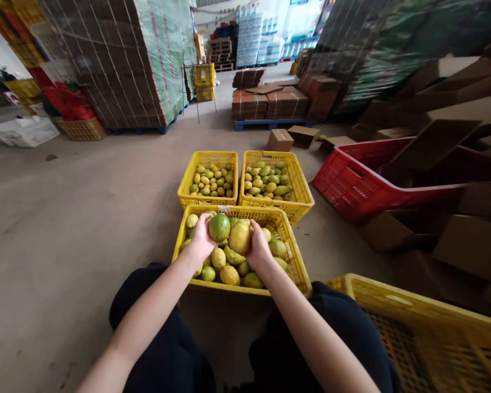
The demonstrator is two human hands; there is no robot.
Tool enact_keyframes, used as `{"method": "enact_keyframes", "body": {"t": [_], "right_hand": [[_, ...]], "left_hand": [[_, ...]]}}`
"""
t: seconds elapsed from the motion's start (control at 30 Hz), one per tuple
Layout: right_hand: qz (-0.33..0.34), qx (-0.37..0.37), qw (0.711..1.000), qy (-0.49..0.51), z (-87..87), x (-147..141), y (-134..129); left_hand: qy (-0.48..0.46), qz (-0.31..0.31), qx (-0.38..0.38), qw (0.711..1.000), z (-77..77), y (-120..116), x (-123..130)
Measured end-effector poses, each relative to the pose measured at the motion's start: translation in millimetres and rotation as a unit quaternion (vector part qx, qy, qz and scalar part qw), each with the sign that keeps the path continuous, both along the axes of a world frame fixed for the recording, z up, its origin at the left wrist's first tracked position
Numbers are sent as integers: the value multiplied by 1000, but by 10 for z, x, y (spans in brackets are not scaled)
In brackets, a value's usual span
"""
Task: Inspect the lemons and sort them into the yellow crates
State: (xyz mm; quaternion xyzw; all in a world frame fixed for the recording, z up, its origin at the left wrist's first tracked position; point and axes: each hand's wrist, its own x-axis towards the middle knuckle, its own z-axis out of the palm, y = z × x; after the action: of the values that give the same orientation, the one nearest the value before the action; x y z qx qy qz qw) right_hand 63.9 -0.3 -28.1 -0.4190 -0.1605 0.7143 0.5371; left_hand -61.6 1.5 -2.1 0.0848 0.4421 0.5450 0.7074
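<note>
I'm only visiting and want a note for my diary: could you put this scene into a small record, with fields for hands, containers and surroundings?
Left hand: holds a round green fruit
Right hand: holds a plump yellow fruit
Below hands: yellow plastic crate with green and yellow fruits
Beyond: two yellow plastic fruit crates, side by side
To the right: red plastic crate, brown cardboard boxes

Green fruit [220, 227]: round, mostly green with a brownish patch, gripped in the person's left hand [202, 239]. Yellow fruit [239, 237]: larger, oblong, roughly upright, gripped in the right hand [259, 248]. The two sit side by side above the front yellow crate [298, 259]; can't tell if they touch. Crate holds a loose pile of mixed yellow and green fruit [229, 275], some ribbed, lying at various angles
</note>
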Motion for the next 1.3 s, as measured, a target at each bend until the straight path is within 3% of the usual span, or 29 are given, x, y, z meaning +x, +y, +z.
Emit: {"method": "enact_keyframes", "body": {"t": [0.13,0.4,0.63,0.9,1.03,1.13,1.2,1.27,1.3], "right_hand": [[65,-125,989,42,133,52,1],[44,-142,986,78,144,46,59],[17,-169,981,96,132,36,72],[34,-162,982,89,125,47,74],[67,-135,988,35,176,50,52],[82,-95,992,-28,207,61,35],[80,-49,993,-74,214,75,27],[53,35,987,-150,209,97,25],[27,89,975,-200,204,110,26]], "left_hand": [[-41,19,-49,998,25,27,-24],[-46,19,-98,994,18,35,19],[-68,19,-109,992,-86,61,23],[-72,25,-115,990,-91,61,10],[-55,25,-96,993,-70,59,-9],[-11,-4,-62,998,-53,50,-28],[67,-6,14,998,-35,23,-34],[197,25,139,970,-12,-23,-36],[266,40,207,941,-2,-52,-37]]}}
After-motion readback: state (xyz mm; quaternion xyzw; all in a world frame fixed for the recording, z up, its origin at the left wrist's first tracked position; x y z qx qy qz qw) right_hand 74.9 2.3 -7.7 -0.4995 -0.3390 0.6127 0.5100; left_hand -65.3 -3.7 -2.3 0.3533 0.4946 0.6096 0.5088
